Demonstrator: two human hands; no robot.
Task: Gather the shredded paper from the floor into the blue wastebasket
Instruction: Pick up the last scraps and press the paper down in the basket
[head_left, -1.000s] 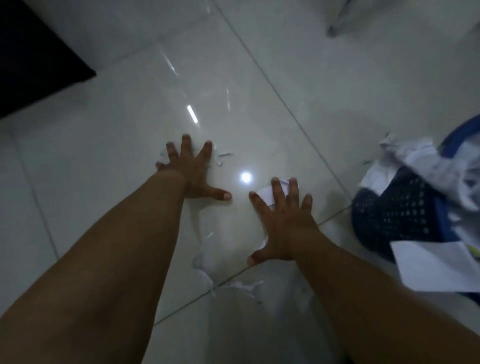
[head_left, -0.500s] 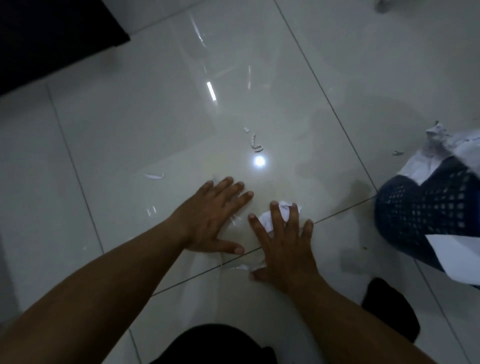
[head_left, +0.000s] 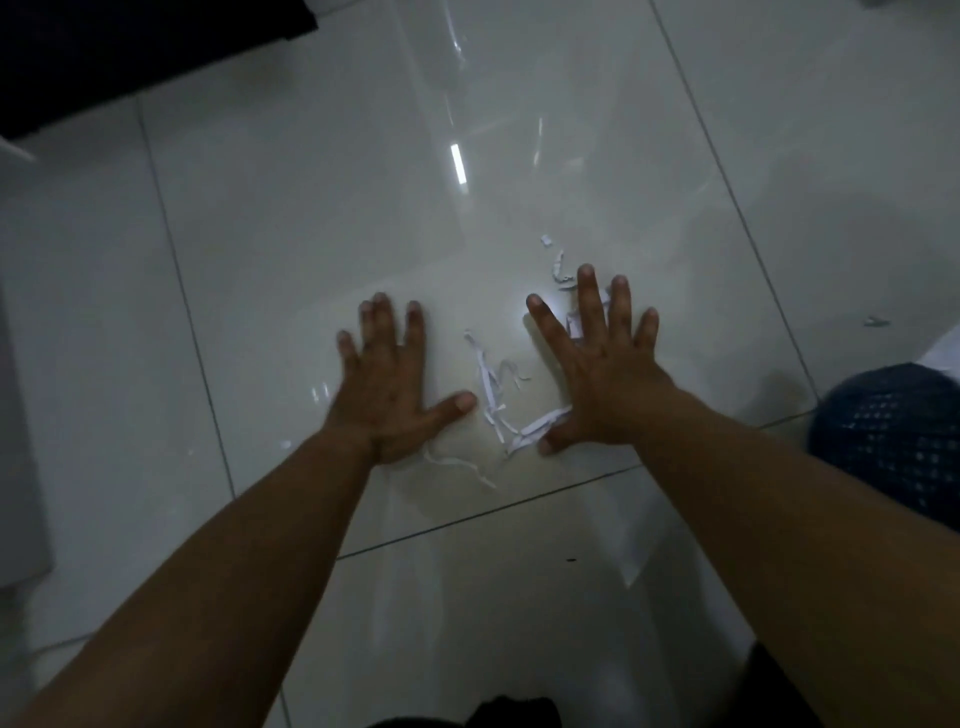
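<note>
One tangle of shredded paper is spread between the left hand and right hand, both laid flat, nothing grasped.

"What's under you?"

"A glossy pale tiled floor with thin dark grout lines. My left hand and my right hand lie palm-down on it, fingers spread."

"And between them?"

"A loose tangle of thin white shredded paper strips, one end touching my right thumb. Small curled white paper scraps lie by my right fingertips, and a lone scrap lies farther right."

"Anything else?"

"The blue perforated plastic wastebasket, on the tiles at the right edge."
</note>
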